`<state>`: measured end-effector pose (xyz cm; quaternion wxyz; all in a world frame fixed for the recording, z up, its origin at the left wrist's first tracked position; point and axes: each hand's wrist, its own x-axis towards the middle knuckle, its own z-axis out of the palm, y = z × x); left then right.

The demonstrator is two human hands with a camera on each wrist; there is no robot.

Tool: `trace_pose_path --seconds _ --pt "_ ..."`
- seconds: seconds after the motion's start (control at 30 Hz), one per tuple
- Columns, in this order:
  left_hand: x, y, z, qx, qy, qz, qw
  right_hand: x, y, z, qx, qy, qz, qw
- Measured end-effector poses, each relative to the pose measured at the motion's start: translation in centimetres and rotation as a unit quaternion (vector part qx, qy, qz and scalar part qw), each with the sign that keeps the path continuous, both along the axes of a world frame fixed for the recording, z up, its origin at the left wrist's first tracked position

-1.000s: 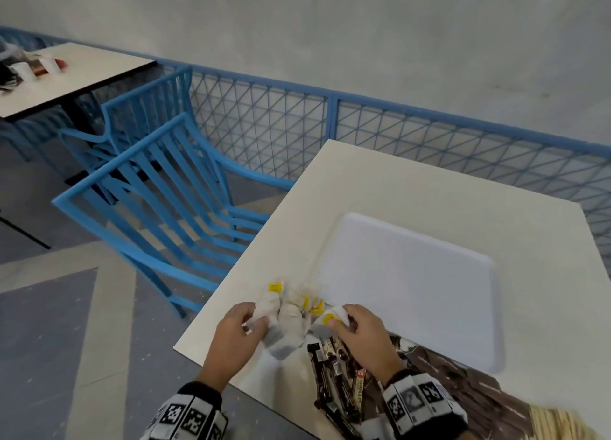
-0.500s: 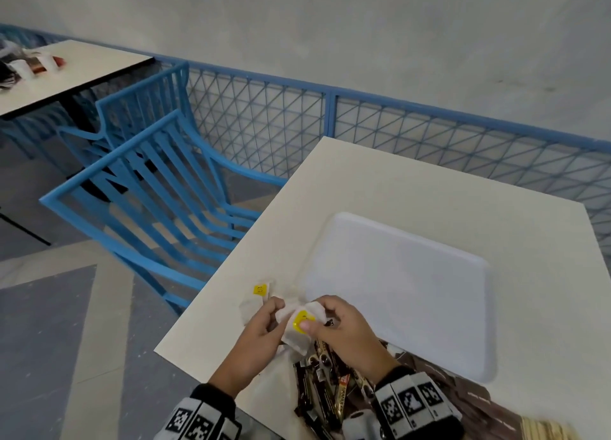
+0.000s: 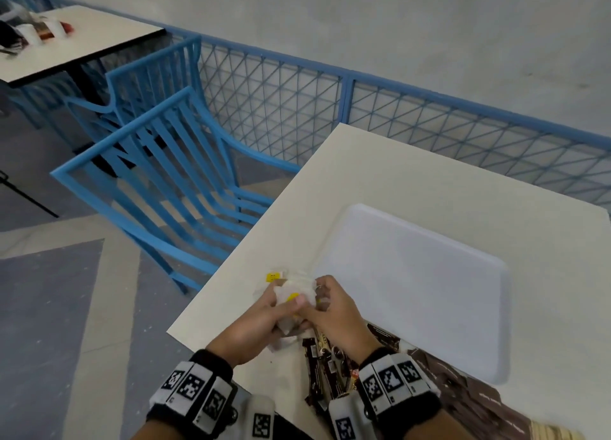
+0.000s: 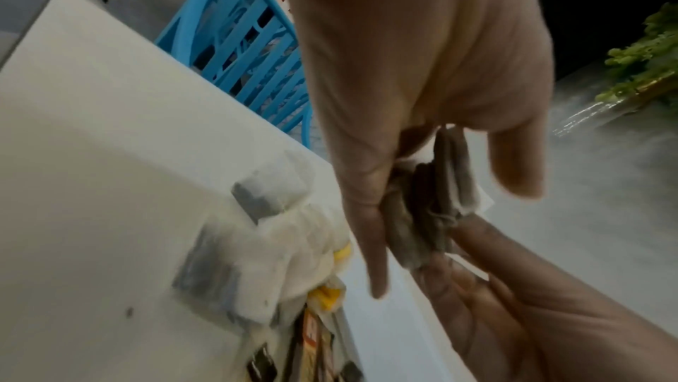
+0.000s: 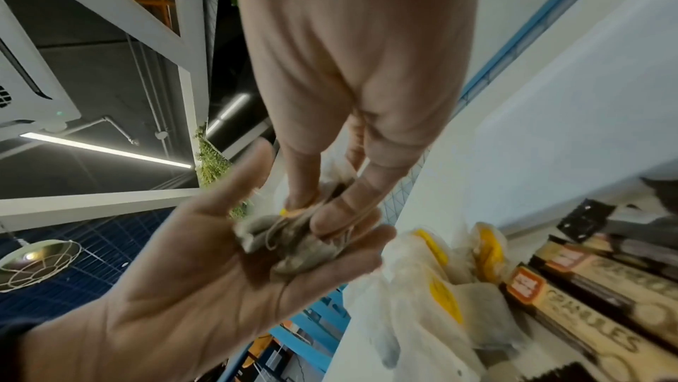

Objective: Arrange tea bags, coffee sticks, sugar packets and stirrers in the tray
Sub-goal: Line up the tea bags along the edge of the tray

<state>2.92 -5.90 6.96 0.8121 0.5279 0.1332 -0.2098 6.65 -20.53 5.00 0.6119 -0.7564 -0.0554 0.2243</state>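
A bundle of white tea bags (image 3: 291,291) with yellow tags sits between my two hands at the table's near left corner. My left hand (image 3: 264,317) cups the bundle from below, thumb on top. My right hand (image 3: 330,310) pinches the same tea bags (image 5: 293,240) and their strings from above. In the left wrist view the tea bags (image 4: 429,200) are squeezed between my left fingers and thumb. More loose tea bags (image 5: 440,287) lie on the table just beneath. The white tray (image 3: 413,291) to the right holds nothing.
Dark coffee sticks (image 3: 324,373) lie in a heap under my right wrist, with brown packets (image 3: 463,390) along the near edge and wooden stirrers (image 3: 555,433) at the bottom right. A blue chair (image 3: 158,181) stands left of the table (image 3: 396,181), and a blue mesh railing (image 3: 429,122) runs behind.
My hands, spread apart over the tea bags a second ago, have closed together and now hold a gathered bundle between them.
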Motion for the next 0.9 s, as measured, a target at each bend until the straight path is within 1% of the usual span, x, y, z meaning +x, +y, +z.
trace_pose_path --seconds 0.1,0.2,0.23,0.3,0.37,0.4,0.43,0.47,0.53,0.57,0.6,0.63,0.7,0.9 --pt "0.1 1.6 -0.1 0.036 -0.005 0.002 0.999 0.5 0.9 0.2 -0.020 -0.012 0.033 0.999" --pt "0.0 3.1 -0.3 0.070 -0.019 -0.016 0.997 0.8 1.7 0.8 -0.032 -0.026 0.079 0.996" --pt "-0.1 3.6 -0.4 0.073 -0.015 -0.006 0.997 0.9 2.1 0.9 -0.032 -0.024 0.088 0.995" --pt "0.0 4.6 -0.7 0.065 0.005 0.055 0.996 1.5 2.7 0.7 -0.045 -0.029 0.081 0.995" --pt "0.2 6.1 -1.2 0.058 0.023 0.143 0.988 2.3 3.2 -0.1 -0.102 -0.077 0.053 0.990" --pt "0.2 6.9 -1.4 0.061 0.030 0.175 0.982 2.7 3.5 -0.5 -0.145 -0.112 0.051 0.982" --pt "0.2 7.7 -1.6 0.064 0.034 0.197 0.978 3.1 3.8 -1.1 -0.196 -0.146 0.065 0.967" --pt "0.2 8.4 -1.8 0.067 0.036 0.210 0.975 3.3 4.1 -1.6 -0.255 -0.174 0.095 0.946" --pt "0.1 9.4 -1.9 0.076 0.039 0.217 0.972 3.4 4.4 -2.3 -0.372 -0.211 0.152 0.891" --pt "0.0 9.6 -1.9 0.082 0.040 0.216 0.972 3.4 4.4 -2.5 -0.412 -0.218 0.168 0.869" --pt "0.0 9.7 -1.9 0.087 0.042 0.214 0.972 3.3 4.4 -2.6 -0.435 -0.220 0.178 0.855" --pt "0.0 9.7 -2.0 0.092 0.042 0.211 0.972 3.2 4.3 -2.7 -0.444 -0.220 0.182 0.849" --pt "0.1 9.6 -2.2 0.102 0.044 0.203 0.973 2.7 4.1 -2.9 -0.440 -0.221 0.185 0.851" --pt "0.3 8.6 -2.7 0.125 0.050 0.190 0.973 1.8 3.2 -3.5 -0.389 -0.244 0.170 0.872"
